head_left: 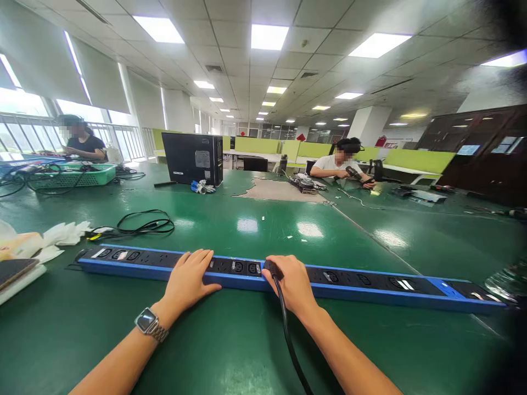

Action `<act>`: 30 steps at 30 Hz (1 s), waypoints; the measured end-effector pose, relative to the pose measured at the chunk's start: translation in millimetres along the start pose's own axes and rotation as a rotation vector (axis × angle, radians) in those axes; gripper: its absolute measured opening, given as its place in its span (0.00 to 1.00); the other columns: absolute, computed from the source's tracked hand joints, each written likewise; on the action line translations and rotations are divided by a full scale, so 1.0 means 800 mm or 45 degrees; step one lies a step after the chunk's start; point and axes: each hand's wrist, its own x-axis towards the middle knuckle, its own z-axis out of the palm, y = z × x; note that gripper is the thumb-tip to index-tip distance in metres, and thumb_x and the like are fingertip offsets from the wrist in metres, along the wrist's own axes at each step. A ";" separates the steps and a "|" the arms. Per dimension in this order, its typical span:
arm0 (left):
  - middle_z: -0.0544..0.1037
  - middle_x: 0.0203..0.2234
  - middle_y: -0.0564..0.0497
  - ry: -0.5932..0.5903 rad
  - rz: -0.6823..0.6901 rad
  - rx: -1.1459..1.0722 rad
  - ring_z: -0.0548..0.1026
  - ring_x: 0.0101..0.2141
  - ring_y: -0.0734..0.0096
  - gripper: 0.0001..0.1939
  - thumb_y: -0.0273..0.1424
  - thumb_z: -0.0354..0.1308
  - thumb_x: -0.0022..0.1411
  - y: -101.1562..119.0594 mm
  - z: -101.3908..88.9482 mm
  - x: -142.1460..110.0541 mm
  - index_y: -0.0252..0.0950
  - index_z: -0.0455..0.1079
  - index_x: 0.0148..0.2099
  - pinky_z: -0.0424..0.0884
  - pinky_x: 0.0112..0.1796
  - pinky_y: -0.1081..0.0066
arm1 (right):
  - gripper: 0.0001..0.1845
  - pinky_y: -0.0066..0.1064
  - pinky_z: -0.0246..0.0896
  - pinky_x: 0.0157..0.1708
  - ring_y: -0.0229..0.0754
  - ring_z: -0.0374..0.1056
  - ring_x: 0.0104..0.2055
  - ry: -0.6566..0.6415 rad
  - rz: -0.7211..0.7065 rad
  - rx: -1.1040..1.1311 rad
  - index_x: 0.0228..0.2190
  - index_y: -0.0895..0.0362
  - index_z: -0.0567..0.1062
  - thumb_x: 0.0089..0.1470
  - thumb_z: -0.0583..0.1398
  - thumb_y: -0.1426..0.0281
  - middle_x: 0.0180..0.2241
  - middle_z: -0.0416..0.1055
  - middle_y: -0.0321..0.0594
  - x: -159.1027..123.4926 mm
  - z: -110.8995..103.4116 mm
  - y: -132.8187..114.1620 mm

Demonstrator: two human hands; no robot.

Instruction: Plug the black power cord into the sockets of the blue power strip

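Note:
A long blue power strip (255,281) with a black socket face lies across the green table in front of me. My left hand (190,276) grips it left of the middle, fingers over the top and thumb along the near side. A watch (147,321) is on that wrist. Just right of the strip's middle, my right hand (291,281) is closed around a black plug (273,269) at the socket face. Whether its pins are in a socket is hidden. From the plug a black cable (287,329) runs down toward me. Several sockets show between my hands.
A coiled black cable (144,224) lies beyond the strip's left end, with tissues (66,234) at the left. Farther back stand a black computer case (191,158) and a green basket (96,175). One person (340,162) sits across the table, another (84,144) at far left.

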 end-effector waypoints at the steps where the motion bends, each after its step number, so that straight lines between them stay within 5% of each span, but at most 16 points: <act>1: 0.70 0.58 0.40 0.004 -0.008 -0.016 0.65 0.59 0.49 0.36 0.46 0.64 0.53 0.000 -0.001 0.000 0.38 0.63 0.61 0.56 0.59 0.48 | 0.13 0.43 0.57 0.48 0.45 0.66 0.42 -0.006 -0.016 -0.029 0.42 0.52 0.74 0.58 0.56 0.62 0.41 0.77 0.39 0.000 0.000 0.000; 4: 0.71 0.57 0.41 0.058 0.001 -0.143 0.66 0.58 0.49 0.36 0.47 0.64 0.53 0.012 -0.006 0.003 0.38 0.64 0.60 0.59 0.58 0.49 | 0.18 0.49 0.50 0.55 0.49 0.65 0.49 0.037 -0.028 -0.175 0.47 0.52 0.73 0.57 0.57 0.58 0.50 0.74 0.42 -0.007 0.000 0.007; 9: 0.75 0.52 0.43 0.107 0.150 -0.453 0.71 0.52 0.56 0.26 0.37 0.64 0.56 0.077 -0.008 0.020 0.38 0.68 0.57 0.66 0.54 0.57 | 0.45 0.55 0.43 0.60 0.59 0.55 0.61 0.158 0.111 -0.400 0.59 0.58 0.61 0.46 0.62 0.47 0.61 0.60 0.53 -0.029 0.007 0.029; 13: 0.76 0.52 0.45 0.048 0.192 -0.585 0.72 0.51 0.58 0.27 0.30 0.64 0.55 0.134 0.008 0.046 0.38 0.67 0.58 0.67 0.53 0.58 | 0.40 0.51 0.45 0.60 0.56 0.57 0.60 0.129 0.121 -0.420 0.57 0.58 0.64 0.47 0.63 0.52 0.59 0.63 0.51 -0.041 0.009 0.035; 17: 0.80 0.44 0.50 0.118 0.137 -0.633 0.76 0.44 0.62 0.19 0.24 0.59 0.58 0.163 0.021 0.062 0.42 0.73 0.52 0.71 0.48 0.61 | 0.35 0.50 0.46 0.59 0.54 0.58 0.59 0.151 0.132 -0.405 0.56 0.57 0.66 0.49 0.62 0.55 0.58 0.65 0.50 -0.040 0.010 0.031; 23: 0.80 0.45 0.47 0.591 -0.099 -0.748 0.76 0.44 0.62 0.16 0.32 0.57 0.63 0.119 -0.008 0.062 0.40 0.72 0.53 0.71 0.46 0.63 | 0.40 0.50 0.44 0.60 0.55 0.56 0.61 0.103 0.207 -0.396 0.57 0.57 0.65 0.48 0.62 0.49 0.59 0.63 0.50 -0.038 0.009 0.031; 30: 0.82 0.39 0.47 0.353 -0.340 -0.668 0.79 0.37 0.61 0.20 0.41 0.56 0.61 0.027 -0.015 0.019 0.38 0.73 0.51 0.73 0.40 0.64 | 0.40 0.49 0.43 0.60 0.54 0.55 0.62 0.036 0.242 -0.386 0.57 0.57 0.65 0.48 0.62 0.48 0.60 0.63 0.49 -0.037 0.006 0.027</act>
